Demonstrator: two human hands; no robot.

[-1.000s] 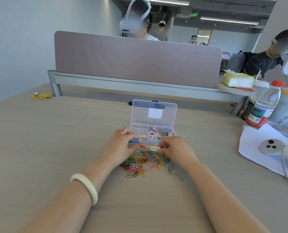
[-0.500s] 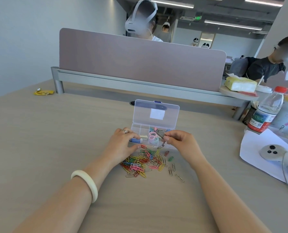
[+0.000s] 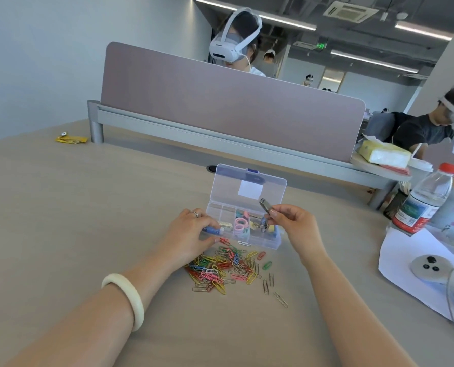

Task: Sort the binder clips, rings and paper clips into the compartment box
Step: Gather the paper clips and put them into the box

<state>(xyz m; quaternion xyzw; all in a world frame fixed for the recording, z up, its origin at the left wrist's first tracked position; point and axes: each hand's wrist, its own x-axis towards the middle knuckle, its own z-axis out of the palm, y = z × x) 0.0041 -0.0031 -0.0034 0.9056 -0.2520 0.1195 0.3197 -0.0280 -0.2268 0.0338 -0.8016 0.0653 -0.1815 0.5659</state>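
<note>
A clear compartment box [image 3: 247, 243] stands open in the middle of the desk, lid upright. Pink and teal rings [image 3: 240, 224] fill a middle compartment, and binder clips [image 3: 269, 229] lie in the right one. My right hand [image 3: 297, 226] pinches a binder clip [image 3: 265, 205] by its wire handle above the right compartment. My left hand [image 3: 190, 238] rests against the box's left end, fingers curled on a small blue item [image 3: 212, 230]. A heap of coloured paper clips [image 3: 224, 268] lies in front of the box.
A water bottle [image 3: 423, 203], white paper [image 3: 416, 263] with a grey controller [image 3: 429, 268] and a cable sit at the right. A tissue pack [image 3: 383, 153] lies behind. A partition [image 3: 231, 102] closes the desk's far side; people sit beyond it. A yellow wrapper [image 3: 71, 139] lies far left.
My right hand rose from the paper-clip heap to above the box's right compartment, carrying a binder clip. My left hand stayed at the box's left end.
</note>
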